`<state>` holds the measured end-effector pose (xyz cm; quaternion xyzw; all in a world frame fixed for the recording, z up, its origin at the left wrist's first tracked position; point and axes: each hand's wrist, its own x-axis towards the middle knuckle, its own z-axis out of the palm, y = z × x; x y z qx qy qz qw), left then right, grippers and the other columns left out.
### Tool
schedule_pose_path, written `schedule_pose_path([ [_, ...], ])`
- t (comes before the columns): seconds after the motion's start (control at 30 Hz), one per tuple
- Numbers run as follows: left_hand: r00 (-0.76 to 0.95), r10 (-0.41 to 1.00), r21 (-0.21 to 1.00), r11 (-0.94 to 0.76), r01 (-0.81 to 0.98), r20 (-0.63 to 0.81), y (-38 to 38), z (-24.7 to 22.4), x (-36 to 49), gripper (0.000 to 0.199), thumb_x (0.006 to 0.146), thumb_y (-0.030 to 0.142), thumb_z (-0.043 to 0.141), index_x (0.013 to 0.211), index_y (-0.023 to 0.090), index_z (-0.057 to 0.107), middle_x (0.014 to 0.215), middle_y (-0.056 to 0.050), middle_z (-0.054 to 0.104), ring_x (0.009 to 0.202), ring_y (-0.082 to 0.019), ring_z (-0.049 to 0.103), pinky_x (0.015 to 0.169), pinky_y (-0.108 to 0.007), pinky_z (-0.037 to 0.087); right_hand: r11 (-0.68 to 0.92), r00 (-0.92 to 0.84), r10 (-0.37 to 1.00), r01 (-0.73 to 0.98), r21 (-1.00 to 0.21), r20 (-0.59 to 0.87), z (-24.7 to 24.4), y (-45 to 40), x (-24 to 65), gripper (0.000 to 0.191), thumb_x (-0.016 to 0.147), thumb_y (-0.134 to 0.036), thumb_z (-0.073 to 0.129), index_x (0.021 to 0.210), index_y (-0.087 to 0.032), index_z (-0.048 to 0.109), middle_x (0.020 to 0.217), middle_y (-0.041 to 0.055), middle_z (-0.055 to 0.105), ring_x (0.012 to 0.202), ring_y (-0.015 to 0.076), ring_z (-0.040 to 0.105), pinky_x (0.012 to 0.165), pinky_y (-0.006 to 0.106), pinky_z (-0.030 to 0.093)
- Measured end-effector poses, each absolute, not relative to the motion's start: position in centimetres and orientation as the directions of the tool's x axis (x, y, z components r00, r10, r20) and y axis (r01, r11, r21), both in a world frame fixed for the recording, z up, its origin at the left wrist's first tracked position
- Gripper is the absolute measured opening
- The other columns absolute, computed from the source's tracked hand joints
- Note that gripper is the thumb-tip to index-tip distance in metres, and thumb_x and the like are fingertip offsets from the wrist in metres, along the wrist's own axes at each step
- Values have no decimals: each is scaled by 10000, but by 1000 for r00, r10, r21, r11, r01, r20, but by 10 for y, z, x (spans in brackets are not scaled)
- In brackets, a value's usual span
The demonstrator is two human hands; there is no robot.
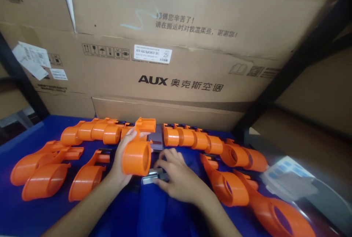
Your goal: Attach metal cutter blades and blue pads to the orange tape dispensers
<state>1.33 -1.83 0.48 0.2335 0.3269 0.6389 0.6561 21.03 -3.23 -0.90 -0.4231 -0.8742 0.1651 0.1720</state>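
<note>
An orange plastic part (136, 158), with a round cup below and a short arm on top, is upright in my left hand (121, 160), whose fingers wrap behind it. Just right of the cup, my right hand (176, 172) is closed on a small metal piece (151, 177) with a dark end, low over the blue surface. The two hands are close together, and the metal piece lies near the cup's lower edge. I cannot make out whether they touch.
Several similar orange parts (85, 182) stand on the blue table (16, 215) to the left, behind and to the right. A phone-like dark item (156, 138) lies behind my hands. Cardboard (181, 101) forms the back wall; a clear plastic box (291, 182) sits at the right.
</note>
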Motion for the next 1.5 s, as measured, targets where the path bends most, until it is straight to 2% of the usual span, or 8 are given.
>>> schedule_pose_path([
  [0.2, -43, 984, 704, 92, -704, -172, -24, 7, 16, 429, 785, 360, 732, 1142, 137, 651, 849, -67, 787, 556, -202, 717, 517, -293, 582, 574, -608, 794, 740, -350, 17, -13, -34, 205, 167, 842, -248, 720, 996, -244, 657, 1164, 68, 546, 1097, 283, 491, 966, 438, 408],
  [0.7, -64, 984, 748, 81, -659, -164, -27, -3, 20, 459, 785, 376, 765, 1180, 192, 621, 1044, -76, 781, 604, -220, 749, 554, -308, 601, 557, -579, 815, 763, -328, 37, -12, -28, 212, 171, 844, -244, 726, 987, -234, 634, 1125, 62, 553, 1069, 266, 490, 911, 381, 414],
  [0.83, -66, 982, 755, 93, -649, -178, -27, -3, 20, 439, 778, 383, 768, 1144, 181, 632, 993, -68, 783, 583, -207, 742, 544, -293, 596, 552, -563, 825, 785, -280, 49, -15, -26, 213, 205, 855, -357, 743, 994, -230, 660, 1112, 77, 563, 1048, 279, 496, 878, 382, 416],
  [1.0, -86, 981, 747, 73, -661, -172, -29, -1, 21, 461, 783, 359, 770, 1186, 209, 603, 982, -49, 788, 590, -202, 745, 570, -303, 606, 514, -505, 857, 834, -202, 99, -24, -26, 204, 549, 794, -732, 666, 926, -199, 672, 1060, 121, 581, 998, 320, 497, 846, 433, 415],
  [1.07, -84, 981, 738, 75, -671, -176, -29, -1, 21, 453, 787, 352, 768, 1182, 213, 598, 974, -42, 787, 586, -199, 743, 561, -299, 603, 491, -475, 871, 855, -166, 130, -28, -27, 198, 603, 772, -779, 641, 892, -189, 670, 1045, 137, 587, 987, 330, 493, 850, 454, 409],
  [1.27, -71, 980, 717, 85, -692, -184, -28, -2, 21, 446, 790, 339, 769, 1180, 213, 592, 917, -34, 785, 596, -200, 740, 576, -303, 600, 464, -450, 885, 875, -136, 121, -32, -29, 191, 496, 769, -660, 723, 908, -188, 661, 1062, 139, 591, 1006, 333, 487, 880, 465, 393],
  [1.4, -82, 985, 737, 56, -673, -150, -26, -4, 20, 412, 788, 341, 767, 1147, 215, 609, 923, -30, 783, 577, -181, 721, 577, -296, 586, 466, -458, 884, 860, -209, 90, -26, -29, 197, 463, 760, -595, 776, 971, -205, 641, 1115, 114, 573, 1027, 318, 484, 869, 432, 397],
  [1.5, -77, 980, 729, 84, -679, -185, -25, -4, 19, 405, 739, 352, 790, 1076, 204, 618, 841, -17, 772, 544, -181, 705, 545, -286, 562, 485, -487, 870, 814, -319, 79, -17, -31, 203, 257, 852, -443, 734, 919, -222, 622, 1090, 70, 574, 1029, 276, 493, 873, 391, 399],
])
